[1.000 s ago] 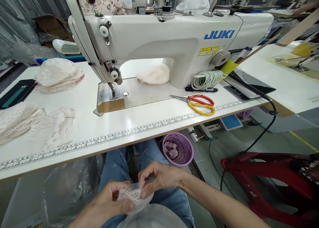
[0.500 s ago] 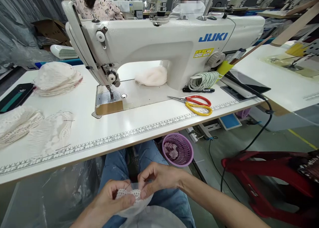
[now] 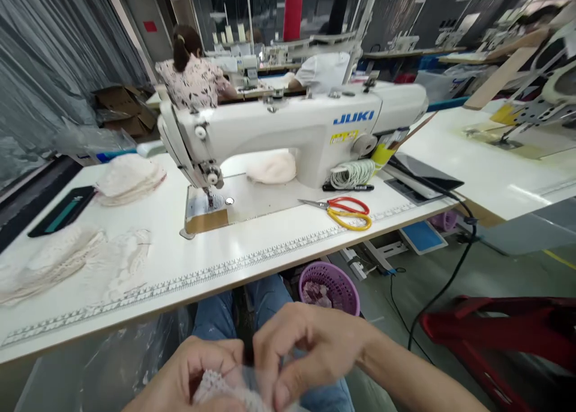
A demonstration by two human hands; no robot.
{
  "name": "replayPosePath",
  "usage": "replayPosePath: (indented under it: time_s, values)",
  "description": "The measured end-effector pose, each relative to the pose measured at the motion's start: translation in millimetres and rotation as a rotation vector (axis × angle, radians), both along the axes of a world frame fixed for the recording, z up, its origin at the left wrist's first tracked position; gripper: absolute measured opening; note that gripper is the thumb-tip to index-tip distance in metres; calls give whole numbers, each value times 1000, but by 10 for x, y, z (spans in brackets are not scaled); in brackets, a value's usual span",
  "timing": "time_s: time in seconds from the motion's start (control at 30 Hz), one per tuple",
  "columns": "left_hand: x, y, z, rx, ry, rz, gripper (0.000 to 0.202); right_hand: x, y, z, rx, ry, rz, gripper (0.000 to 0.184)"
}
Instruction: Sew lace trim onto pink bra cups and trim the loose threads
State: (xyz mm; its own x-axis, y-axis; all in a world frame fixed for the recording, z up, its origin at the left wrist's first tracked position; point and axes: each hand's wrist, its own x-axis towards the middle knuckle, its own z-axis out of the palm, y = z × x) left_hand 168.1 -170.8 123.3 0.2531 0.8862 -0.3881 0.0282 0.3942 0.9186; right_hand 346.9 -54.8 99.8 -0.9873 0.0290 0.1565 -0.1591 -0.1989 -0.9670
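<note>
Both my hands are low over my lap, below the table's front edge. My left hand (image 3: 193,373) and my right hand (image 3: 306,349) pinch the same small piece of white lace fabric (image 3: 216,388), which shows only partly at the bottom of the view. On the white table (image 3: 270,253) stands a white JUKI sewing machine (image 3: 288,130) with its needle plate (image 3: 207,205) bare. Red and yellow scissors (image 3: 344,213) lie to the right of it.
Lace pieces lie at the table's left (image 3: 67,262) and in a stack at the back left (image 3: 128,178). A coil of white cord (image 3: 351,173) sits by the machine. A purple basket (image 3: 330,286) stands on the floor, a red stool (image 3: 504,334) to the right. A person (image 3: 193,70) works behind.
My head has tilted up, so the machine and table sit lower and farther in view. My hands have kept hold of the lace and now fill the bottom edge.
</note>
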Motion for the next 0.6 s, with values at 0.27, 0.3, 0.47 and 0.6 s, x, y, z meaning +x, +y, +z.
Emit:
replayPosePath:
  time_s: [0.27, 0.3, 0.47, 0.6]
  values:
    - [-167, 391, 175, -104, -51, 118, 39, -361, 102, -169, 634, 425, -722, 14]
    - [-192, 415, 130, -112, -38, 130, 38, -388, 97, -232, 647, 434, -723, 11]
    - [-276, 487, 82, -134, -23, 140, 39, -429, 101, -236, 657, 409, -699, 13]
    - [-355, 525, 79, -215, -2, 219, 40, -459, 180, -185, 693, 371, -713, 14]
